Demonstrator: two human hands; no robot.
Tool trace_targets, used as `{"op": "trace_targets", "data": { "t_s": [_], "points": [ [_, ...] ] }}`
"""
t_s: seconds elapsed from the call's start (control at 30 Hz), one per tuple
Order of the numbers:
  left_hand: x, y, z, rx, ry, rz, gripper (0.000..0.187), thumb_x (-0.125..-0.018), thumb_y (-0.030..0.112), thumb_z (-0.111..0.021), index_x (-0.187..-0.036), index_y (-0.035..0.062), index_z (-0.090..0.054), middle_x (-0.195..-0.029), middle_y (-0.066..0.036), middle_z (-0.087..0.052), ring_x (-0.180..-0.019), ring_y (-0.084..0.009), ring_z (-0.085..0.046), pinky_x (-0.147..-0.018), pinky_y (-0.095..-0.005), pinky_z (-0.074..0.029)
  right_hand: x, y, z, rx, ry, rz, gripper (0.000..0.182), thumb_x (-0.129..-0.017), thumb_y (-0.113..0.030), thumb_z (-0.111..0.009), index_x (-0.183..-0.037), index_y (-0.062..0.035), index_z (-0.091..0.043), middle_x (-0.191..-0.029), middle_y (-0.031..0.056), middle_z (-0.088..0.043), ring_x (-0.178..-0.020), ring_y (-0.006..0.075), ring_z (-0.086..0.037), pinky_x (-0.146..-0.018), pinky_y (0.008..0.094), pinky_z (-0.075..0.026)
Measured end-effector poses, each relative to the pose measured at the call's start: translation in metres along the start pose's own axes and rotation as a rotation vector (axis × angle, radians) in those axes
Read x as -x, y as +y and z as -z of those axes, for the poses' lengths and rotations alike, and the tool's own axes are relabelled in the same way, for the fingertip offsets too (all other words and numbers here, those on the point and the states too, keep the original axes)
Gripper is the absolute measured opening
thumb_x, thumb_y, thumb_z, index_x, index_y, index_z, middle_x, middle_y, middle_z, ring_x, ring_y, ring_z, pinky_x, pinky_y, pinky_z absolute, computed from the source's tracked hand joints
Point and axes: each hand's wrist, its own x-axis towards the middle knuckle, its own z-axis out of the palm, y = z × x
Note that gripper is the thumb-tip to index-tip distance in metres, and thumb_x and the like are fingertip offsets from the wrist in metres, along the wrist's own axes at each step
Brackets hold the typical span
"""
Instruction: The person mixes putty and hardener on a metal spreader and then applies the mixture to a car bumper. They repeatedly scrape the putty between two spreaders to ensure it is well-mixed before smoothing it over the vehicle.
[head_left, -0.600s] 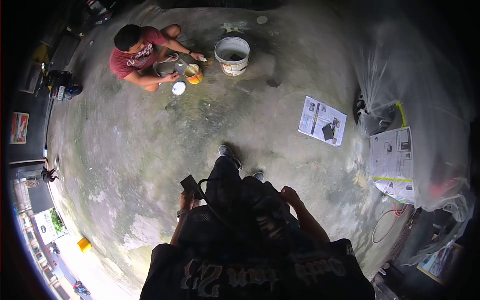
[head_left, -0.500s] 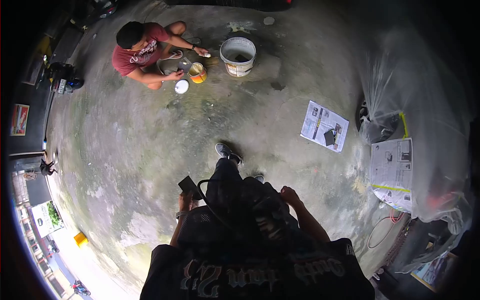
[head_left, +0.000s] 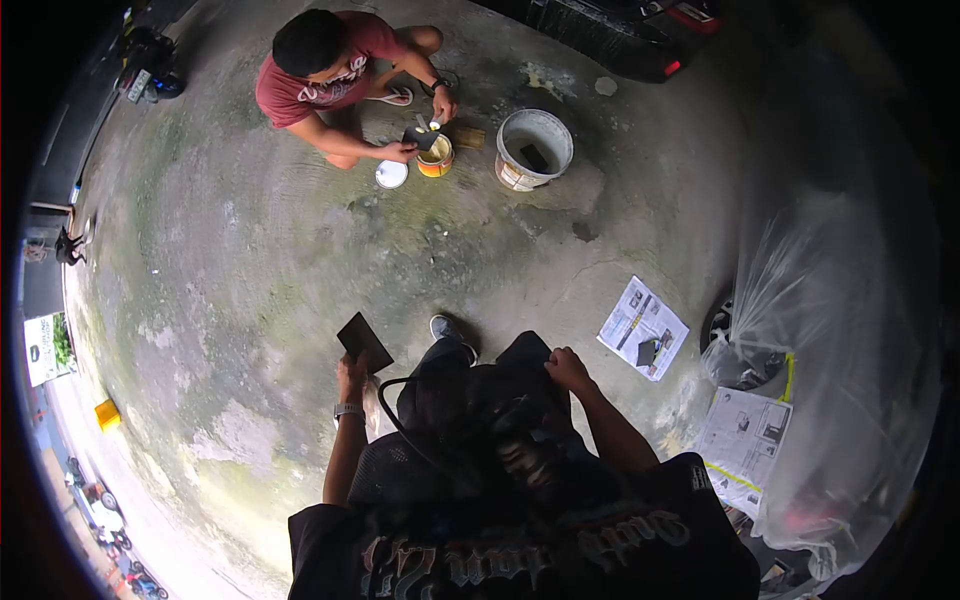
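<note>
My left hand (head_left: pixel 352 376), with a watch on its wrist, grips a dark flat rectangular sheet (head_left: pixel 365 343) at its lower edge, out over the floor left of my legs. Near my right thigh, my right hand (head_left: pixel 569 369) has its fingers curled; whether anything is inside is hidden. A co-worker (head_left: pixel 325 75) squats ahead, holding a dark plate (head_left: pixel 420 138) above an open yellow can (head_left: pixel 436 160) and a small pale object in the other hand. Beside the can lies a white lid (head_left: pixel 392 174).
A white bucket (head_left: pixel 522 178) with a dark piece inside stands ahead. Newspaper (head_left: pixel 625 315) with a dark item on it lies on the floor to the right. Plastic sheeting (head_left: pixel 840 400) covers something large at far right. A dark car (head_left: pixel 620 35) is at the top.
My left hand has moved forward and outward with the sheet. The co-worker's hands have come together over the can. The view has shifted, showing more of the car.
</note>
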Motion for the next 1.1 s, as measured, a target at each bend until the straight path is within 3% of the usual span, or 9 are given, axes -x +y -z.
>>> {"op": "trace_targets", "data": {
  "t_s": [0.13, 0.33, 0.43, 0.6, 0.77, 0.83, 0.87, 0.97, 1.1],
  "points": [
    [-0.044, 0.012, -0.014, 0.257, 0.128, -0.006, 0.039, -0.092, 0.036, -0.071, -0.096, -0.0026, -0.071, -0.088, -0.018, -0.074, -0.081, -0.0284, -0.069, -0.075, -0.0436, -0.051, -0.080, -0.040, 0.048, 0.273, 0.070, 0.121, 0.022, -0.085, -0.013, -0.067, -0.106, -0.0054, -0.065, -0.118, 0.0168, -0.062, -0.112, 0.0382, -0.060, -0.097, 0.0480, -0.050],
    [-0.064, 0.117, -0.062, 0.887, 0.107, 0.112, 0.025, -0.098, 0.023, -0.070, -0.105, -0.0013, -0.071, -0.097, -0.003, -0.074, -0.086, -0.0128, -0.066, -0.079, -0.0323, -0.052, -0.267, -0.091, 0.117, 0.644, -0.002, 0.411, 0.036, -0.085, -0.009, -0.063, -0.120, -0.0034, -0.063, -0.129, 0.0151, -0.057, -0.125, 0.0349, -0.053, -0.105, 0.0460, -0.044],
    [-0.112, 0.092, -0.137, 1.087, 0.092, 0.241, 0.023, -0.098, 0.017, -0.070, -0.113, 0.0009, -0.070, -0.105, -0.002, -0.074, -0.093, -0.0112, -0.067, -0.085, -0.0296, -0.052, -0.411, -0.109, 0.102, 0.797, -0.024, 0.576, 0.049, -0.086, -0.009, -0.063, -0.135, -0.0035, -0.057, -0.143, 0.0135, -0.051, -0.136, 0.0333, -0.045, -0.110, 0.0458, -0.039],
    [-0.234, 0.004, -0.303, 1.311, 0.091, 0.323, 0.027, -0.098, 0.013, -0.069, -0.124, 0.0029, -0.068, -0.116, -0.002, -0.072, -0.104, -0.0123, -0.066, -0.095, -0.0298, -0.050, -0.700, -0.140, 0.039, 1.036, 0.234, 0.931, 0.057, -0.091, -0.010, -0.056, -0.147, -0.0023, -0.047, -0.160, 0.0135, -0.040, -0.148, 0.0345, -0.036, -0.114, 0.0477, -0.036],
    [-0.358, -0.032, -0.419, 1.327, 0.073, 0.263, 0.026, -0.099, 0.013, -0.068, -0.122, 0.0022, -0.068, -0.115, -0.001, -0.072, -0.103, -0.0111, -0.065, -0.095, -0.0287, -0.050, -0.880, -0.235, 0.008, 1.155, 0.471, 1.055, 0.059, -0.096, -0.009, -0.052, -0.153, -0.0186, -0.044, -0.158, 0.0094, -0.042, -0.141, 0.0326, -0.045, -0.114, 0.0503, -0.039],
    [-0.396, -0.047, -0.449, 1.328, 0.014, 0.200, 0.027, -0.100, 0.013, -0.068, -0.124, 0.0016, -0.067, -0.115, -0.001, -0.073, -0.105, -0.0107, -0.065, -0.096, -0.0287, -0.049, -0.991, -0.246, -0.009, 0.897, 0.587, 1.151, 0.053, -0.102, -0.014, -0.046, -0.154, -0.0232, -0.044, -0.156, 0.0084, -0.046, -0.134, 0.0330, -0.053, -0.109, 0.0483, -0.043],
    [-0.413, -0.054, -0.462, 1.322, -0.002, 0.161, 0.027, -0.100, 0.013, -0.068, -0.125, 0.0016, -0.066, -0.115, 0.000, -0.073, -0.105, -0.0103, -0.065, -0.096, -0.0289, -0.049, -0.991, -0.264, -0.009, 0.971, 0.720, 1.288, 0.045, -0.105, -0.019, -0.044, -0.149, -0.0206, -0.050, -0.150, 0.0092, -0.052, -0.130, 0.0337, -0.055, -0.108, 0.0463, -0.044],
    [-0.448, -0.058, -0.478, 1.298, -0.021, 0.094, 0.027, -0.100, 0.013, -0.067, -0.124, 0.0016, -0.066, -0.115, 0.000, -0.073, -0.105, -0.0100, -0.065, -0.096, -0.0291, -0.050, -0.995, -0.287, 0.003, 1.047, 0.541, 1.205, 0.036, -0.104, -0.027, -0.047, -0.131, -0.0082, -0.063, -0.132, 0.0138, -0.065, -0.128, 0.0331, -0.057, -0.106, 0.0450, -0.045],
    [-0.462, -0.043, -0.472, 1.255, 0.025, 0.046, 0.025, -0.101, 0.011, -0.066, -0.124, 0.0017, -0.065, -0.115, 0.000, -0.073, -0.107, -0.0104, -0.065, -0.095, -0.0290, -0.051, -0.989, -0.288, 0.034, 1.073, 0.478, 1.191, 0.030, -0.101, -0.021, -0.052, -0.123, -0.0032, -0.063, -0.123, 0.0162, -0.068, -0.123, 0.0334, -0.060, -0.103, 0.0446, -0.047]
  ]
}}
